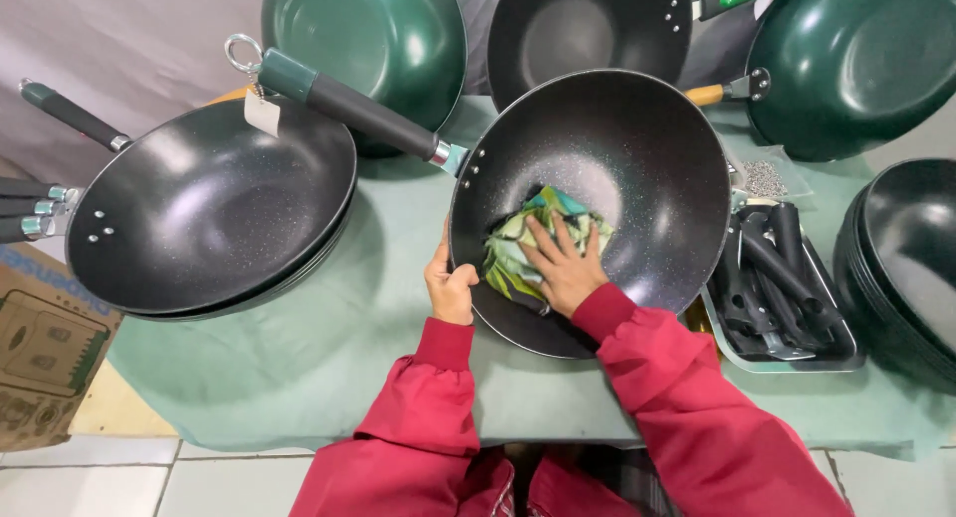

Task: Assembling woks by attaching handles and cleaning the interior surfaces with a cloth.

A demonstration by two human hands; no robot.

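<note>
Wiping in hand: black speckled wok [637, 168] tilted toward the body, just ahead of both hands on the green-covered tabletop [299, 358].
Left hand [450, 286]: clamped on the near-left rim of the wok, thumb inside, fingers behind the wall.
Right hand [564, 266]: fingers spread, pressed flat on a crumpled green patterned cloth [518, 246] against the lower inner wall; no closed grip on it.
Advice on rubbing: keep the rim hand firm so the bowl does not roll; keep the palm broad on the cloth and work in overlapping arcs from centre to rim, turning the wok by its rim, not by reaching further.
Handle [349, 104]: dark grey, pointing up-left away from the left hand, paper tag near its ringed end.
Left of the hands: stack of like woks [209, 213].
Right of the hands: tray of loose dark handles [782, 288].
Hidden: underside of the wok; cloth beneath the palm; left fingertips.
Cut off: far green pans, stack at far right, carton at far left.
Unclear: small bag of metal bits beyond the tray, probably fasteners.
</note>
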